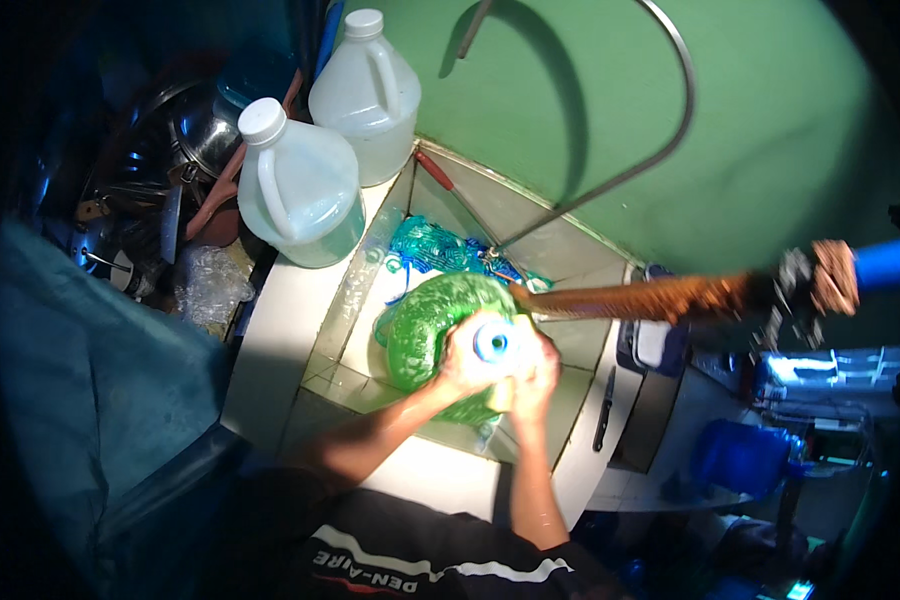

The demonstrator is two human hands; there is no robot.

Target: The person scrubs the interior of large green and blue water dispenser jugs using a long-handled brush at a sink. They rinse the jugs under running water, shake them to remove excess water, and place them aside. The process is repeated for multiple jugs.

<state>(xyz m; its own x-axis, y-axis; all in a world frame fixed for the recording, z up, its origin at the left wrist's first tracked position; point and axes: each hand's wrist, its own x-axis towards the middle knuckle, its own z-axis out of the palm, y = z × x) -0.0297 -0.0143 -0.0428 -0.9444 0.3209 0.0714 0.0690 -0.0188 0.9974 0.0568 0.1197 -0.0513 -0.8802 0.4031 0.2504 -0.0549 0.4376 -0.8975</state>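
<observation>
A pale round object with a blue ring around a dark opening (493, 342) points up toward me; glare hides its exact kind. My left hand (457, 368) is closed around its left side. Fingers of my right hand (533, 375) wrap its right side, washed out by bright light. Both hands are above a green basin (410, 335) that sits in a tiled sink (360, 290). Behind the basin lies a bunched blue-green net (432, 245).
Two translucent jugs (315, 190) (370, 90) with white caps stand on the left ledge. A rusty pipe (650, 298) juts over the sink from the right, and a curved metal tube (660, 150) rises behind. A knife (604, 410) lies on the right ledge. Metal pots (205, 130) crowd the far left.
</observation>
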